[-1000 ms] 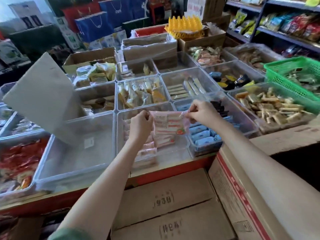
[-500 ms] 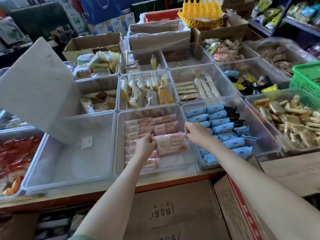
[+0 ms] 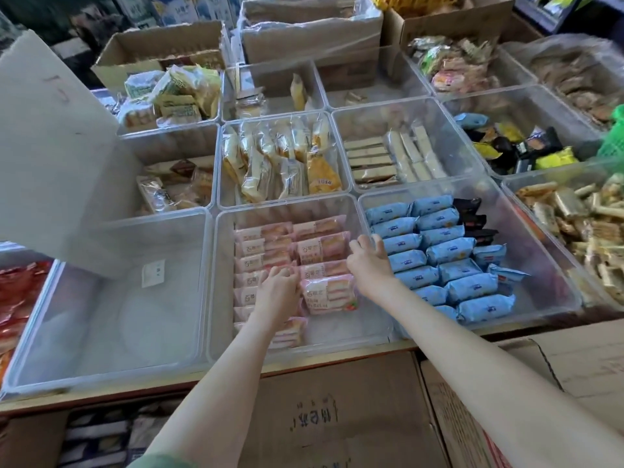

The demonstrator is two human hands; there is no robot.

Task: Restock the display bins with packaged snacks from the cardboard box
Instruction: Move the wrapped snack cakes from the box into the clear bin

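Pink packet [image 3: 329,293] now lowered into clear bin [image 3: 344,332]; right hand [image 3: 368,261] released, fingers spread; left hand [image 3: 278,290] grip pinches packet's left edge.

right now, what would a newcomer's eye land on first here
The two hands over the middle clear bin: the left hand holds the end of a pink snack pack beside neat pink rows, while the right hand hovers with fingers spread. Next, the tidy blue snack packs in the right bin, and the left bin holding only a small label, a grey lid tilted above it.
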